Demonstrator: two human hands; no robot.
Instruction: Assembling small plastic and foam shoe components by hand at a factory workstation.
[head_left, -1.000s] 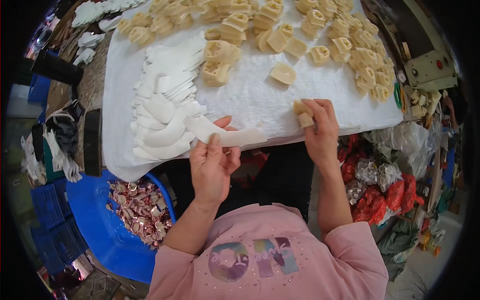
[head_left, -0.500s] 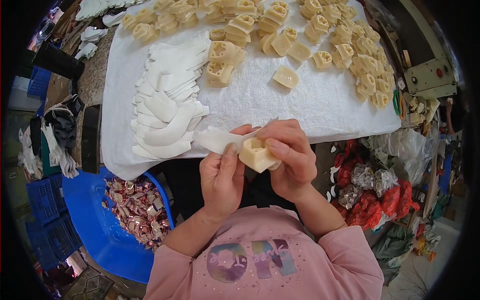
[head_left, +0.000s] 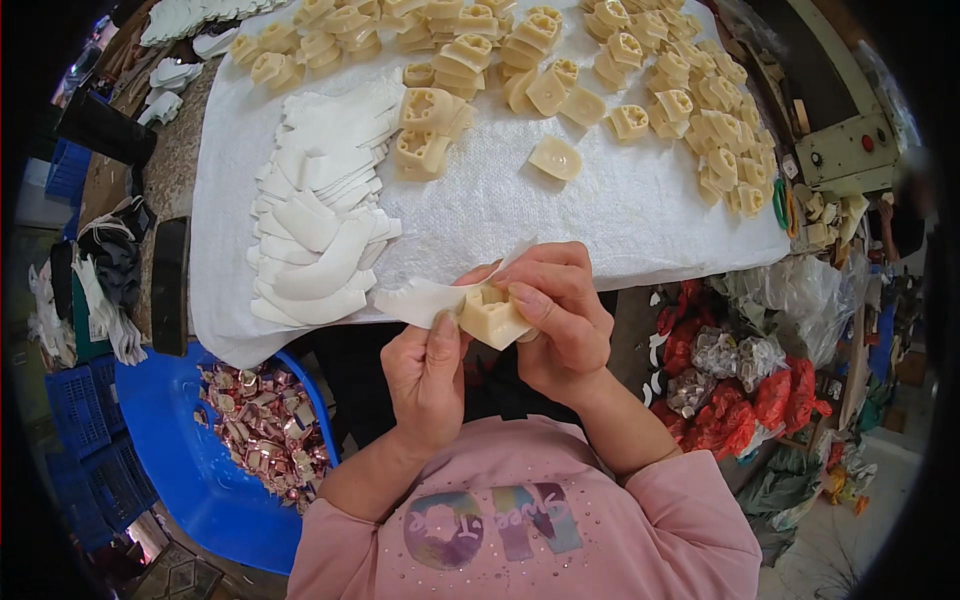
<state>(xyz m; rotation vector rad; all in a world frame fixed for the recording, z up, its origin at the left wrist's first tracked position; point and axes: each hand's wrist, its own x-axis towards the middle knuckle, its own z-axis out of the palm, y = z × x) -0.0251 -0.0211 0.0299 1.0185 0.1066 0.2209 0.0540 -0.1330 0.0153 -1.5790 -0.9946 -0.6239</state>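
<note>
Both hands meet just in front of the table's near edge, around one cream plastic block (head_left: 493,318) with a hollowed top. My left hand (head_left: 425,375) is closed, its thumb against the block's left side and pinching a white curved strip (head_left: 420,299). That strip runs behind the block, and its other end sticks up beside the fingers of my right hand (head_left: 565,320). My right hand is closed on the block's right side, thumb on its upper rim. The fingers hide how the strip lies against the block's back.
White strips (head_left: 315,200) lie overlapped on the white-covered table (head_left: 480,220). Many cream blocks (head_left: 720,130) crowd its far and right sides, with one lone cream piece (head_left: 555,158) nearer. A blue tub (head_left: 180,450) of shiny pinkish pieces stands lower left; red bags (head_left: 725,415) sit at right.
The view has shifted slightly, so the table and hands sit a little further left. Both hands keep their hold on the block and strip, with little change in the grip.
</note>
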